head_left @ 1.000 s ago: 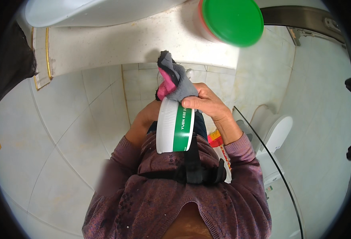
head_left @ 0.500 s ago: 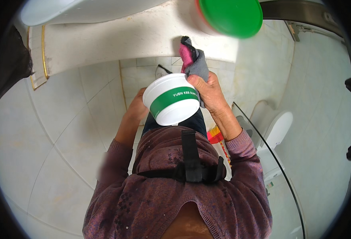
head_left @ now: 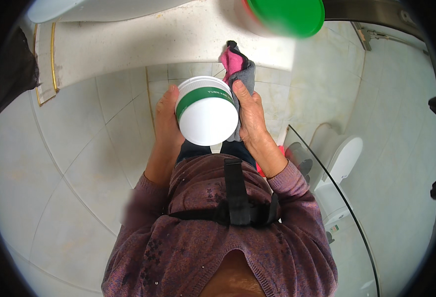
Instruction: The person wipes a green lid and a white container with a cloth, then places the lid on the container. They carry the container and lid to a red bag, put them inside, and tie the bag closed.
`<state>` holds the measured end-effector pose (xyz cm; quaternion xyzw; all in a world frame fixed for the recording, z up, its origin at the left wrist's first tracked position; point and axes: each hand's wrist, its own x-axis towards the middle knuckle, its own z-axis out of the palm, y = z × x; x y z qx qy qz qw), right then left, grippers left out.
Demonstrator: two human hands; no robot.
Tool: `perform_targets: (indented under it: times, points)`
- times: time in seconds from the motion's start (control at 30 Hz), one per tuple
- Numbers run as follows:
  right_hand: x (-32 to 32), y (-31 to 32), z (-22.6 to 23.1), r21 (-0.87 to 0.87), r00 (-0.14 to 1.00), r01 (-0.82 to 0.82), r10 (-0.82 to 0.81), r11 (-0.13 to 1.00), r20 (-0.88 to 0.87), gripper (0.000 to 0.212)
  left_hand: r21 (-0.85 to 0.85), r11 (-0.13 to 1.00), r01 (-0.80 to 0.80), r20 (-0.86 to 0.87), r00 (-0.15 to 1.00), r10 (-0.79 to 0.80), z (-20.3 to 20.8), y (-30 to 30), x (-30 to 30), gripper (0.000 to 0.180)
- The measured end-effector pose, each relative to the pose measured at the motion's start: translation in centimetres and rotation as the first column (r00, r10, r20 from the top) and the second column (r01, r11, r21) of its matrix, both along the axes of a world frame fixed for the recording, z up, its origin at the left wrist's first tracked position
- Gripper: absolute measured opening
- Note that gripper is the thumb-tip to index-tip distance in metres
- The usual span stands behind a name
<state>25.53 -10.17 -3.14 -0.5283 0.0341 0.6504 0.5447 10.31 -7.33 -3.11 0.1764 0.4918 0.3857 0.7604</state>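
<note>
A white plastic tub (head_left: 208,121) with a green band is held up in front of my waist, its plain base tilted toward me. My left hand (head_left: 168,118) grips its left side, thumb up near the rim and fingers out of sight behind. On the other side my right hand (head_left: 250,111) is closed around a grey and pink cloth (head_left: 233,62), which is pressed against the tub's right wall. The cloth's pink part and dark edge stick up above my right thumb. What is inside the tub is hidden.
Ahead runs a white countertop (head_left: 129,49) with a pale basin (head_left: 99,11) at its left. A container with a green lid (head_left: 289,17) stands on its right part. To my right are a glass panel edge (head_left: 326,175) and a white toilet (head_left: 346,156). Something dark (head_left: 12,79) hangs far left.
The tub has tipped so its base faces me more, and it has moved slightly up and left. My left hand has come into fuller view at its side.
</note>
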Motion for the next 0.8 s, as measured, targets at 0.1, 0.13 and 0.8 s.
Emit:
perform_targets:
  times: [0.1, 0.13, 0.8]
  points:
    - [-0.5, -0.8, -0.4, -0.003, 0.999, 0.029, -0.03, 1.0, -0.044, 0.034, 0.01, 0.999, -0.033, -0.001, 0.999, 0.033, 0.3, 0.1, 0.0, 0.039]
    - [-0.7, -1.1, -0.5, 0.039, 0.997, 0.034, -0.031, 0.999, -0.071, 0.035, -0.019, 0.999, -0.036, -0.03, 0.999, 0.035, 0.2, 0.2, -0.2, 0.04]
    - [0.6, -3.7, 2.0, 0.05, 0.999, -0.048, 0.049, 0.998, -0.018, 0.017, 0.349, 0.904, 0.248, -0.468, 0.882, -0.062, 2.0, -1.2, -2.8, 0.056]
